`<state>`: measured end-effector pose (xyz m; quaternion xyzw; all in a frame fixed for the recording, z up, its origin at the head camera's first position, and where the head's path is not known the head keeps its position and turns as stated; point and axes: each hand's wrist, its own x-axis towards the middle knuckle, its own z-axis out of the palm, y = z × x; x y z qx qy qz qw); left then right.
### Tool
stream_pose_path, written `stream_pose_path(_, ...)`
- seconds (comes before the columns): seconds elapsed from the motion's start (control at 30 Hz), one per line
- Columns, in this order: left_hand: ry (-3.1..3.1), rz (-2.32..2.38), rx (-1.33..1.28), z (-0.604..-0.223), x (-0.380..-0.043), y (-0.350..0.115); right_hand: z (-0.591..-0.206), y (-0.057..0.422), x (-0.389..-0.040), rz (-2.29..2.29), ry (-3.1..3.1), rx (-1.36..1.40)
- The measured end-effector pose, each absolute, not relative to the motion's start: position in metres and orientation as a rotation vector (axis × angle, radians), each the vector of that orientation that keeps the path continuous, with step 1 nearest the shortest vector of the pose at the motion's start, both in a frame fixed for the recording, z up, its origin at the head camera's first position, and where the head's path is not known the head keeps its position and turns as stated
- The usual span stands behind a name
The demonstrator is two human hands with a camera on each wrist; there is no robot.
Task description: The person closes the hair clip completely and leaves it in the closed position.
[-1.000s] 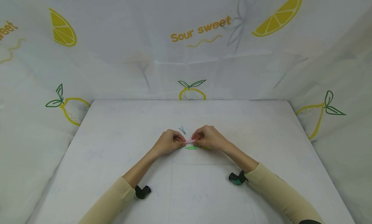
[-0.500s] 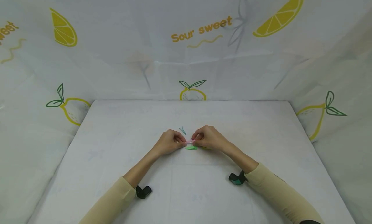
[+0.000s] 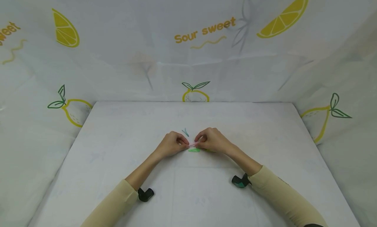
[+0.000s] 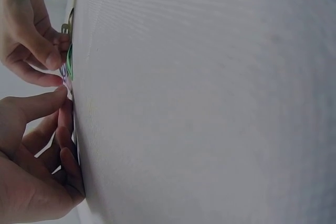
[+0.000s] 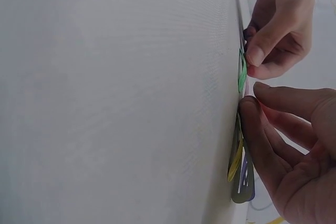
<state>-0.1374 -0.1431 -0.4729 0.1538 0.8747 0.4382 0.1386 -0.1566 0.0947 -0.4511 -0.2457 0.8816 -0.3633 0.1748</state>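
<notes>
Near the middle of the white worktop [image 3: 188, 197], a slim pink hair clip [image 3: 192, 144] bridges two hands. The left hand [image 3: 173, 144] has one end in a thumb-and-finger grip and the right hand [image 3: 212, 140] pinches the other, probably because something so small needs steadying from both sides. Just beside it, nearer the person, lies a green snap clip [image 3: 193, 150]; a yellow clip [image 5: 235, 166] rests by the right fingers, and a teal clip [image 3: 185, 132] lies spread in a V beyond, all handily close. I can make out no brand on them; orange lettering [image 3: 204, 30] on the lemon-print cloth [image 3: 117, 40] reads "Sour sweet".
</notes>
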Motion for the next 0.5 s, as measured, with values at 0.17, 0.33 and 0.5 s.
stream_pose_path(0.17,2.529,1.269,0.447,-0.4719,-0.1367,-0.1430,-0.4517,0.0943,-0.1563,-1.037,2.494,-0.708)
stream_pose_path(0.33,2.513,1.272,0.434,-0.4712,-0.1374,-0.1441,-0.4516,0.0937,-0.1563,-1.055,2.489,-0.724)
stream_pose_path(0.5,2.503,1.279,0.435,-0.4692,-0.1394,-0.1474,-0.4510,0.0922,-0.1578,-1.073,2.493,-0.737)
